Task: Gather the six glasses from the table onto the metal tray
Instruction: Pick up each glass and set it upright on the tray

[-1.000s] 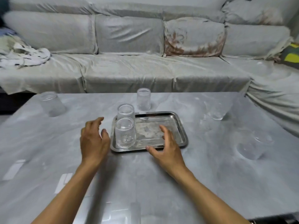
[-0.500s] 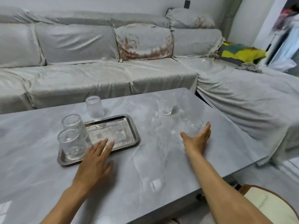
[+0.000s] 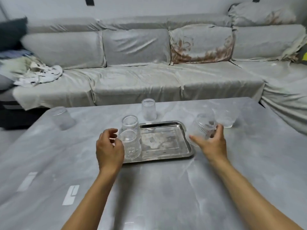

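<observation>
on the grey table [image 3: 149, 188] in front of me the metal tray [image 3: 166, 146] lies flat, its long side running left to right across my view. at its left end stand two glasses, both upside down with the wide mouth on the tray and the narrower base up, so each long axis is vertical: the near glass [image 3: 131, 145] at the front left corner and the second glass [image 3: 130, 125] just behind it, the two close enough to overlap from where i look.

my right hand [image 3: 211, 143] is off the tray's right edge, raised above the table, and it grips a ribbed glass [image 3: 203, 127]. my thumb reaches under its left side and my fingers wrap the right, curled around the wall. this one is tilted, its axis leaning up and to the left toward the tray (it is blurred, so i cannot tell which end is the mouth).

my left hand [image 3: 109, 146] is beside the near glass at the tray's left edge, fingers loosely curled and parted, holding nothing; whether a fingertip touches the glass i cannot tell.

three more glasses stay on the bare table, all upright on their mouths: the far glass [image 3: 149, 112] just beyond the tray's back edge, the left glass [image 3: 62, 117] well apart toward the far left corner, and the right glass [image 3: 226, 118] just behind my right hand. beyond the table runs a sofa [image 3: 149, 67] under a grey cover.
</observation>
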